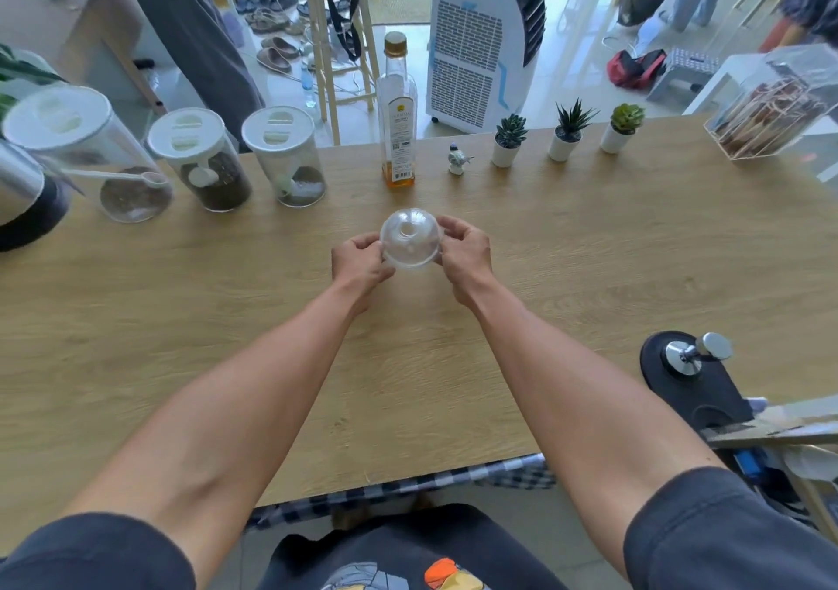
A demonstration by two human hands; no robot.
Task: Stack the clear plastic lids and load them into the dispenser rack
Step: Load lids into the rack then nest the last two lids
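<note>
A stack of clear dome-shaped plastic lids (410, 239), each with a round hole at the top, is held over the middle of the wooden table (181, 299). My left hand (360, 259) grips the stack's left rim and my right hand (465, 253) grips its right rim, fingers curled around the edge. How many lids the stack holds cannot be told. No dispenser rack can be clearly made out.
Three lidded clear canisters (290, 158) stand at the back left, a glass bottle (397, 113) behind the lids, a small figurine (457, 159) and three potted succulents (510, 140) to its right. A clear box (771, 104) sits far right, a tamper on a black mat (694, 376) near right.
</note>
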